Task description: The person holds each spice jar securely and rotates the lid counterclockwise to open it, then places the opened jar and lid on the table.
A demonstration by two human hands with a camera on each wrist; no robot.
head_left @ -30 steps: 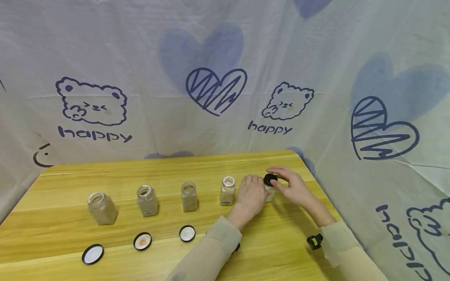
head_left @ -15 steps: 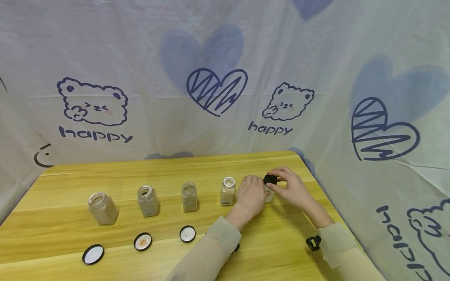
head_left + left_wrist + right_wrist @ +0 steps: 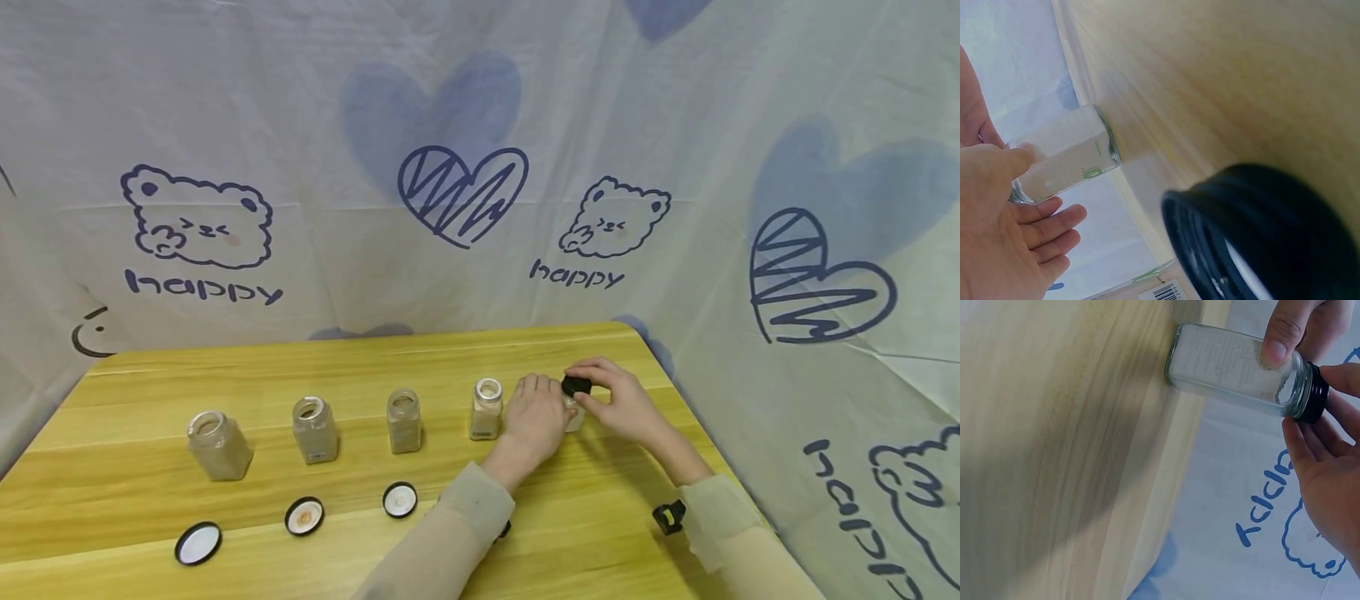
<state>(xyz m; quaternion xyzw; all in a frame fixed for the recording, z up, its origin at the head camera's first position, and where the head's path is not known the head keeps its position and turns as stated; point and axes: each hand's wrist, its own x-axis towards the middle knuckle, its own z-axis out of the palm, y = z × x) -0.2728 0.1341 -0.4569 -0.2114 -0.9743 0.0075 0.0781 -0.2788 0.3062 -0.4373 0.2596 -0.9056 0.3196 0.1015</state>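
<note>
At the table's right end stands a square glass jar holding pale powder, its lower part just visible in the head view. My left hand grips its body, thumb pressed to the glass near the neck. A black screw lid sits on its mouth, and the right wrist view shows glass thread beside the lid's edge. My right hand pinches the lid between thumb and fingers. Just left of my left hand, an uncapped jar of pale powder stands upright.
Farther left stand three more uncapped jars. Before them, lids lie white side up. Another black lid looms close in the left wrist view. A printed curtain hangs behind the table.
My right fingers have shifted round the lid, with the thumb and fingertips closing nearer to it. My left hand and the jars stay in place.
</note>
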